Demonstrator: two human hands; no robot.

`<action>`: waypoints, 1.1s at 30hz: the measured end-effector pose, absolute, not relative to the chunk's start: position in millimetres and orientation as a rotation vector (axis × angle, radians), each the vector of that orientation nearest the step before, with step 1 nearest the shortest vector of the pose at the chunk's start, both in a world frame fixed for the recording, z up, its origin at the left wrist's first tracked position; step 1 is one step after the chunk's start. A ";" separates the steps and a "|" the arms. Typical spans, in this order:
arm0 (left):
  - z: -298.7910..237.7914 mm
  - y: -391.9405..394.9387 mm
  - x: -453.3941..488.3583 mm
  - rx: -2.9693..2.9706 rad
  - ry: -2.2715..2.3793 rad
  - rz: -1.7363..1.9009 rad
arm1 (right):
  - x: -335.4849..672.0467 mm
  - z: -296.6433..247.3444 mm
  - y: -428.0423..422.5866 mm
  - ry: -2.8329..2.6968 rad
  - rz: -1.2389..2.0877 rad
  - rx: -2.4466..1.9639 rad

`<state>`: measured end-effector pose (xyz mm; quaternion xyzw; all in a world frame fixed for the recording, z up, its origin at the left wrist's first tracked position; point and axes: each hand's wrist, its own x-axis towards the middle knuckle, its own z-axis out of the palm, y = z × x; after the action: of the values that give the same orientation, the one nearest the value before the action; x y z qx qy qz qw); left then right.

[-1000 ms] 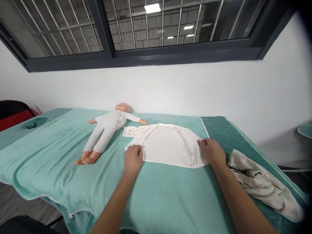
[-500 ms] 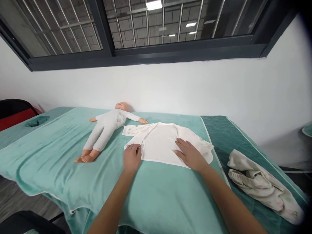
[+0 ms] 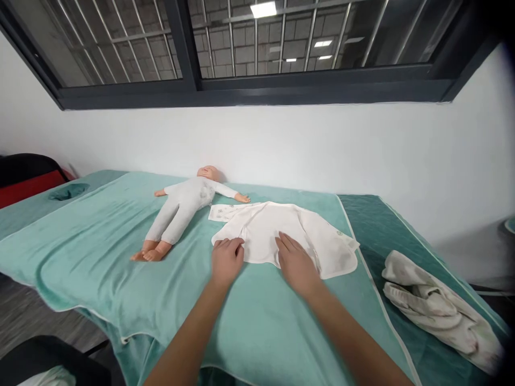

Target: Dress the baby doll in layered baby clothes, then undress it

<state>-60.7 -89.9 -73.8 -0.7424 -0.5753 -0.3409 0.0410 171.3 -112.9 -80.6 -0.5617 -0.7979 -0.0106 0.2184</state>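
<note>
A small white baby shirt (image 3: 273,225) lies spread on a mint-green blanket (image 3: 257,321), one printed sleeve reaching left. My left hand (image 3: 227,260) is at its lower left corner, fingers curled over the hem with the fabric under them. Flat on the lower middle of the shirt is my right hand (image 3: 296,262), fingers stretched out, holding nothing. Small creases run through the cloth to the right of it. A baby doll (image 3: 183,201) in a white outfit lies on its back to the left, one arm reaching toward the shirt's sleeve.
A crumpled, patterned white cloth (image 3: 438,308) rests at the right on a darker green cover (image 3: 362,214). Behind the bed runs a white wall (image 3: 281,139) under a barred window (image 3: 257,48). A black and red item (image 3: 32,179) stands far left; a black chair (image 3: 52,359) is lower left.
My right hand has slid left across the shirt, toward my left hand, and the shirt's right part now shows folds. My left hand stays at the lower left hem. The view has shifted slightly.
</note>
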 end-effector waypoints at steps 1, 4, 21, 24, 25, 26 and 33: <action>-74.4 -89.3 -60.5 -2.260 -1.785 -1.016 | 164.9 -80.4 -108.8 -2.197 0.001 -1.576; -75.9 -87.6 -60.9 -2.231 -1.856 -0.951 | 156.9 -79.8 -85.4 -2.182 0.075 -1.681; -75.9 -89.7 -62.6 -2.236 -1.948 -0.903 | 197.7 -88.8 -22.1 -1.944 0.054 -2.044; -75.7 -90.6 -63.5 -2.238 -1.972 -0.931 | 191.9 -84.0 -29.6 -1.912 0.025 -2.054; -75.5 -91.0 -63.8 -2.242 -1.977 -0.943 | 190.8 -81.9 -30.6 -1.894 0.024 -2.064; -75.3 -91.3 -64.1 -2.247 -1.979 -0.954 | 190.3 -79.8 -30.7 -1.875 0.028 -2.078; -74.0 -92.3 -64.8 -2.265 -1.995 -0.990 | 197.3 -78.3 -17.7 -1.727 0.085 -2.225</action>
<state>-64.8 -92.3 -74.0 -0.7129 -0.6279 -0.3116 -0.0176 197.3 -17.7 -78.3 -0.7794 -0.6048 0.0297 0.1610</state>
